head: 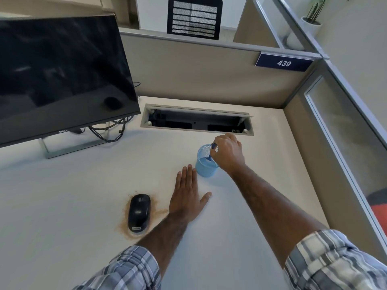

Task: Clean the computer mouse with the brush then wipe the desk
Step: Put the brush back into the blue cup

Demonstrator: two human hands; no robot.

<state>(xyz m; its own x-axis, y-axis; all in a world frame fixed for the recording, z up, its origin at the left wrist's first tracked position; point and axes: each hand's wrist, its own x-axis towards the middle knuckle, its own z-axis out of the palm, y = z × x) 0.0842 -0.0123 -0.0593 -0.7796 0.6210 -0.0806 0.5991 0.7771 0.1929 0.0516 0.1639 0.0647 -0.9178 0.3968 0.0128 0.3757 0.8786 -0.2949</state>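
A black computer mouse [139, 212] lies on the white desk [62, 206], ringed by brown dust [161, 212]. My left hand [188, 193] rests flat on the desk just right of the mouse, fingers straight. Behind it stands a light blue mesh cup [204, 167]. My right hand [228, 152] hovers over the cup's rim and pinches the handle of a blue brush [210, 153], whose lower end sits inside the cup.
A dark monitor [60, 78] on a metal stand fills the left, with cables behind it. An open cable tray [196, 120] is set into the desk at the back. Partition walls close off the back and right side.
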